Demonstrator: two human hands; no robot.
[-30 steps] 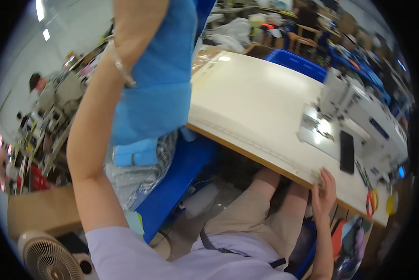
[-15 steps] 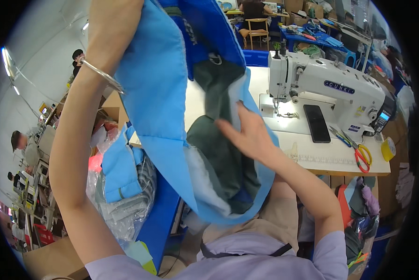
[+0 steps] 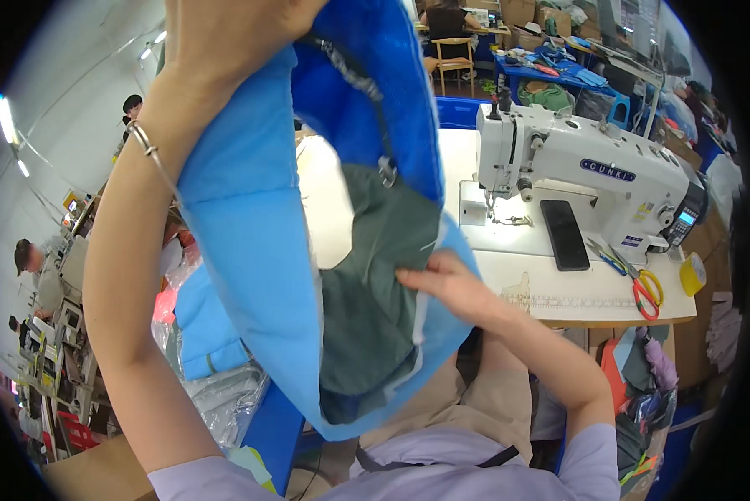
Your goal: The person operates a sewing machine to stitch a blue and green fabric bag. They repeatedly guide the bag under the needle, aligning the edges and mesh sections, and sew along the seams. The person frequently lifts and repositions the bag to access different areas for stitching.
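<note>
In front of me hangs a large, bag-like sewn piece of light-blue fabric (image 3: 250,242), its wide opening facing me. Inside it show a bright-blue panel (image 3: 400,108) and a dark green lining (image 3: 367,317). A dark cord with a metal clip (image 3: 387,173) dangles against the bright-blue panel. My left hand (image 3: 233,37) grips the top of the fabric bag, its fingertips partly hidden. Lower on the right side, my right hand (image 3: 452,288) pinches the edge of the green lining between thumb and fingers.
Right of the fabric, a white sewing machine (image 3: 584,154) stands on a table (image 3: 517,265) with a black phone (image 3: 565,235), scissors (image 3: 645,292), a clear ruler (image 3: 575,302) and yellow tape (image 3: 691,274). Plastic-wrapped blue pieces (image 3: 212,321) lie at left. A person (image 3: 450,25) sits at the back.
The fabric bag has come lower and turned, showing more of its bright-blue inside. My right hand has moved down from the lining's middle and now pinches its edge. My left hand has shifted right.
</note>
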